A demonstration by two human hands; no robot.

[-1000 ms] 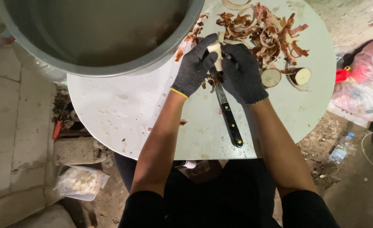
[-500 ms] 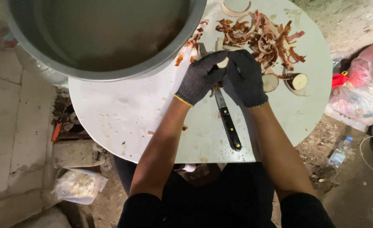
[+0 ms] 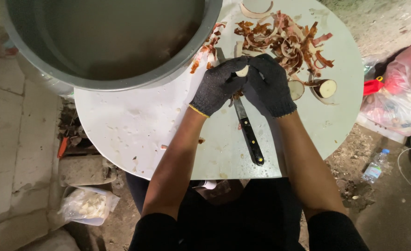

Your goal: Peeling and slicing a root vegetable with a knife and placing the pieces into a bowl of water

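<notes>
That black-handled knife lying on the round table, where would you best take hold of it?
By the black handle, probably. The knife lies with its handle end toward the person and free, while the blade runs up under the gloved left hand and right hand. Come from the near table edge, closing the fingers across the handle's narrow sides.

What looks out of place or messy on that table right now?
The knife lies loose on the round table, handle at the near edge. Reddish-brown peelings are strewn across the far side. Both gloved hands, left and right, grip a small pale piece.
</notes>
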